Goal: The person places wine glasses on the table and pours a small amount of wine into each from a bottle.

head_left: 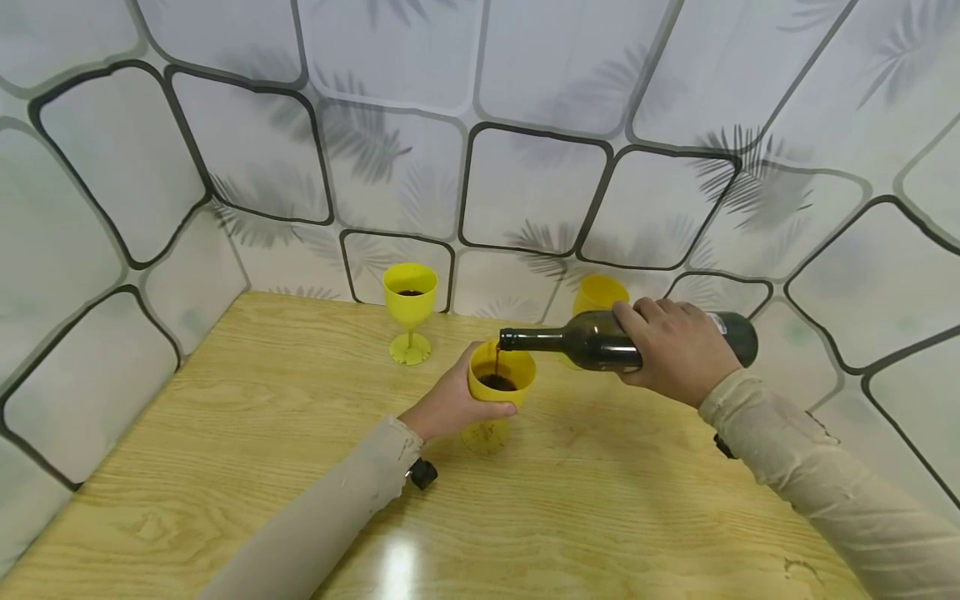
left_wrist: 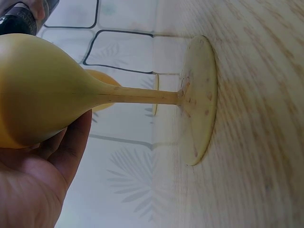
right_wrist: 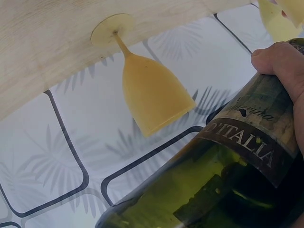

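Dark bottle [head_left: 600,340] held near-horizontal, long axis running right to left, mouth just over rim of near yellow goblet [head_left: 501,375]; thin dark stream falling into the bowl. Right hand [head_left: 678,350] wrapped round the bottle body from above. Left hand [head_left: 452,404] cupping the goblet bowl, foot flat on worktop [head_left: 600,517]. Second goblet [head_left: 409,298] well apart at back left, dark liquid inside. Third goblet [head_left: 597,293] just behind the bottle, partly hidden. Pour path unobstructed.

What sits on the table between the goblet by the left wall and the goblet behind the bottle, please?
Nothing: in the head view, bare wooden table runs between the left goblet and the far goblet behind the bottle.
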Available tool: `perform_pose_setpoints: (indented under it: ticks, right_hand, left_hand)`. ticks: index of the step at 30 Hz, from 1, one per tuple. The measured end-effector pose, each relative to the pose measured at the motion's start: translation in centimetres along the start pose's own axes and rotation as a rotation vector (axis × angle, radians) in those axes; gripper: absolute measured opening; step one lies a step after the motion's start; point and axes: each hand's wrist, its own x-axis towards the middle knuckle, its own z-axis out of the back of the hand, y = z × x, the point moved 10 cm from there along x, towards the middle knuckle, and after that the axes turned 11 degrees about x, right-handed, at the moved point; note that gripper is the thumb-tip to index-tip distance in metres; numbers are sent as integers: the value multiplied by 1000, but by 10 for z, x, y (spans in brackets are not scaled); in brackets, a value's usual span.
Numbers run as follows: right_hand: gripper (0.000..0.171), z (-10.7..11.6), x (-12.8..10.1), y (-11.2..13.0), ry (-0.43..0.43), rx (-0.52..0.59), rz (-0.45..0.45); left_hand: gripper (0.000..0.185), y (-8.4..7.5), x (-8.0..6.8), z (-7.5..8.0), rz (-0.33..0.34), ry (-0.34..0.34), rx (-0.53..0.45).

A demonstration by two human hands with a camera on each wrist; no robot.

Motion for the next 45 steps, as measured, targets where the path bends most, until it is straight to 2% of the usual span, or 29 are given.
perform_pose_setpoints:
  ticks: [13, 23, 32, 39, 45]
  right_hand:
    - [72, 1, 1, 1, -10, -5, 10]
    - [73, -1, 2, 0, 16, -2, -10]
    - [71, -4, -1, 0, 21, 14, -13]
    - [72, -9, -4, -1, 39, 37, -42]
    - [76, -16, -9, -4, 75, 68, -102]
  left_hand:
    - [83, 0, 0, 0, -12, -4, 2]
    - [83, -1, 0, 0, -23, -8, 3]
    - [83, 1, 1, 0, -11, -6, 7]
    - [83, 0, 1, 0, -13, -4, 8]
    - [82, -2, 1, 0, -29, -4, 4]
